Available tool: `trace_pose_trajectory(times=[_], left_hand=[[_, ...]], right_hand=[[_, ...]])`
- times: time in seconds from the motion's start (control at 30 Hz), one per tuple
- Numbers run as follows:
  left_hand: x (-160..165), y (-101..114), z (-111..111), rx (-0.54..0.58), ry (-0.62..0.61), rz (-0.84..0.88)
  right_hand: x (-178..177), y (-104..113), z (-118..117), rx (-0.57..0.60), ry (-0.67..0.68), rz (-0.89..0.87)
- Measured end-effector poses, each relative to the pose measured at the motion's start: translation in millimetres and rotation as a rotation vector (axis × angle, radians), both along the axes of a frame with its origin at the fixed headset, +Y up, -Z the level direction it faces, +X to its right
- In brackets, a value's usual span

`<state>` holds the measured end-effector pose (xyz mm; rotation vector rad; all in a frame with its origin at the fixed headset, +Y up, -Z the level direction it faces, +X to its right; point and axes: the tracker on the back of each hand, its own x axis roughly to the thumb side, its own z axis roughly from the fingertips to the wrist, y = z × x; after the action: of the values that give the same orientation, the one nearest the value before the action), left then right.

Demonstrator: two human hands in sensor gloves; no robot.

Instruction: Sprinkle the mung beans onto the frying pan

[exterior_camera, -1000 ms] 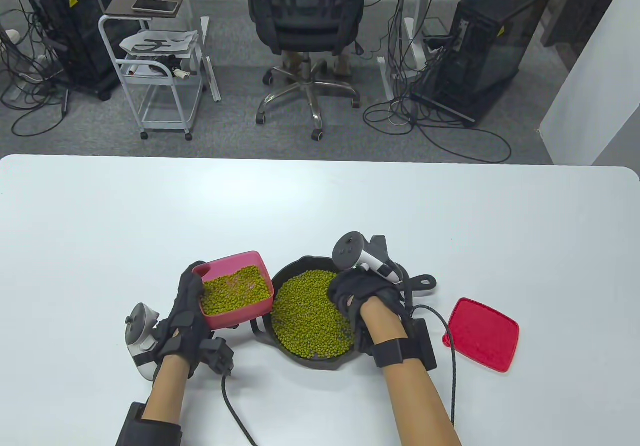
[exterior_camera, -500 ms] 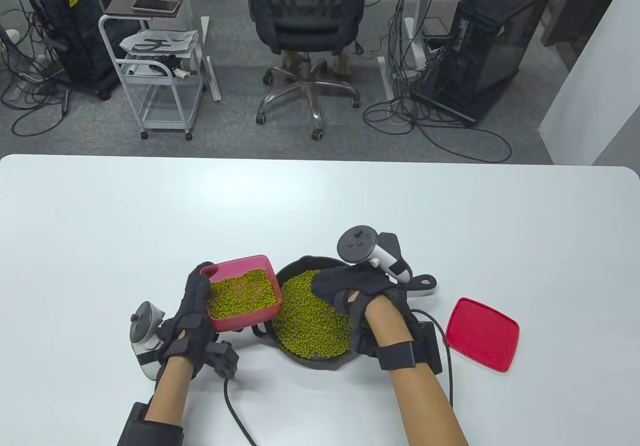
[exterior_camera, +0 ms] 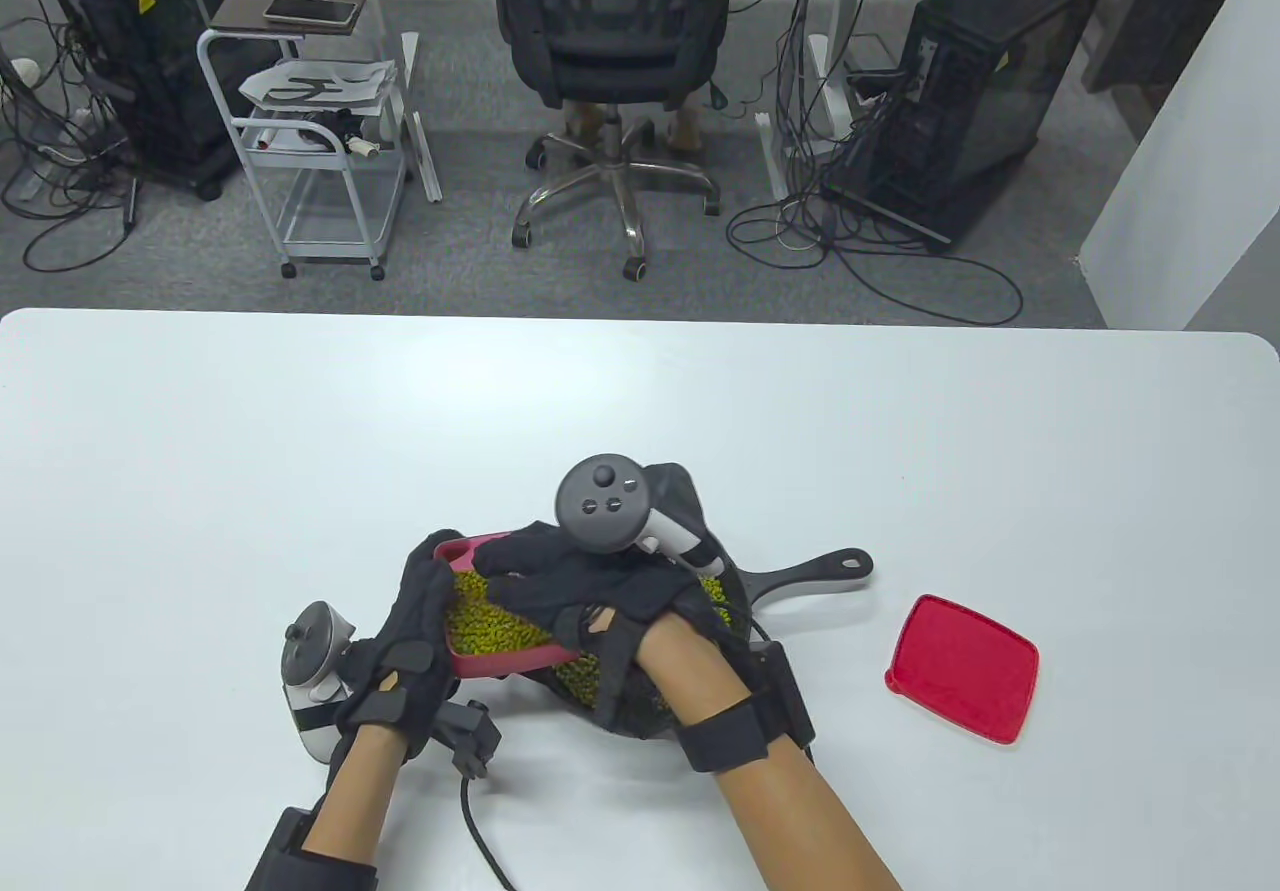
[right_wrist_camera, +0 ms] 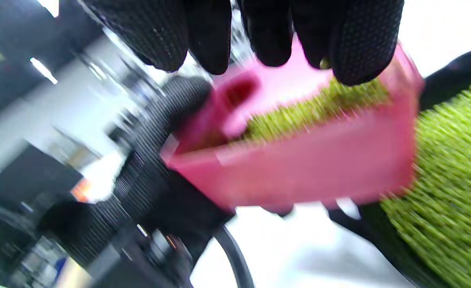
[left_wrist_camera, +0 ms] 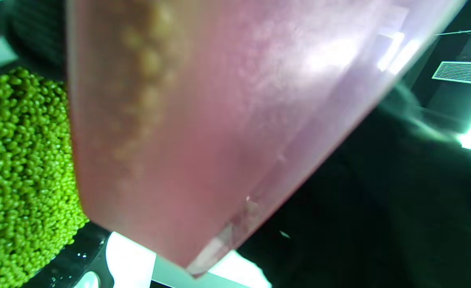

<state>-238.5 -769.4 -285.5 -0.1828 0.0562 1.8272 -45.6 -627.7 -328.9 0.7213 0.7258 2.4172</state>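
My left hand (exterior_camera: pixel 425 621) grips a pink container (exterior_camera: pixel 495 663) of mung beans (exterior_camera: pixel 485 626) and holds it at the left rim of the black frying pan (exterior_camera: pixel 800 576). The pan holds a layer of beans (exterior_camera: pixel 580 676), mostly hidden under my right arm. My right hand (exterior_camera: pixel 525 571) reaches across the pan, with its fingers spread just above the beans in the container. In the right wrist view the fingertips (right_wrist_camera: pixel 355 52) hang over the container (right_wrist_camera: pixel 299 172) and its beans (right_wrist_camera: pixel 311 108). The left wrist view shows the container's wall (left_wrist_camera: pixel 219 120) up close, with pan beans (left_wrist_camera: pixel 19 180) beside it.
The container's red lid (exterior_camera: pixel 962 668) lies on the white table (exterior_camera: pixel 640 411) right of the pan. The pan's handle points to the right. Glove cables run toward the table's near edge. An office chair (exterior_camera: pixel 610 41) stands beyond the far edge.
My right hand has moved left from over the pan to over the pink container. My left hand has shifted the container slightly right and nearer, over the pan's left rim.
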Motion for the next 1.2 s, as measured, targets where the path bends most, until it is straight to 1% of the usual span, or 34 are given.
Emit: trace_pose_trajectory(times=[0.07, 0.1, 0.13, 0.17, 0.2, 0.27, 0.3, 0.33, 0.4, 0.47, 0.63, 0.87, 0.93, 1.03, 1.2], left_hand=[[1, 1, 1, 0.002, -0.015, -0.012], [3, 1, 2, 0.017, -0.015, 0.001], [4, 2, 2, 0.019, 0.002, 0.017], [3, 1, 4, -0.002, 0.047, -0.033], [2, -1, 3, 0.009, 0.045, -0.054], [5, -2, 4, -0.004, 0.01, 0.025], [6, -1, 5, -0.001, 0.03, 0.023], [7, -2, 5, 0.002, 0.075, -0.023], [7, -3, 5, 0.009, 0.083, -0.032], [6, -5, 5, 0.004, 0.071, 0.029], [4, -6, 4, -0.01, 0.077, 0.018], [7, -5, 3, 0.004, 0.056, 0.011], [7, -5, 2, -0.009, 0.048, 0.035], [5, -6, 1, -0.016, 0.045, 0.019], [0, -6, 0, -0.022, 0.056, 0.02]], right_hand=[[-12, -13, -1, -0.007, 0.026, 0.091], [-19, -21, 0, -0.046, 0.037, 0.139], [-23, -23, 0, -0.058, 0.042, 0.165], [-27, -26, -1, -0.055, 0.032, 0.176], [-29, -28, -4, -0.043, 0.015, 0.185], [-33, -30, -7, -0.053, -0.009, 0.203], [-36, -30, -7, -0.037, -0.02, 0.228], [-40, -31, -7, -0.007, -0.008, 0.258], [-46, -31, -6, 0.043, 0.012, 0.269], [-50, -30, -6, 0.027, -0.006, 0.22], [-54, -32, -8, 0.091, -0.001, 0.171], [-38, -32, -17, 0.039, -0.048, 0.068], [-31, -27, -20, 0.054, -0.071, 0.045], [-20, -17, -24, 0.072, -0.106, -0.003], [9, 1, -33, 0.097, -0.185, -0.09]])
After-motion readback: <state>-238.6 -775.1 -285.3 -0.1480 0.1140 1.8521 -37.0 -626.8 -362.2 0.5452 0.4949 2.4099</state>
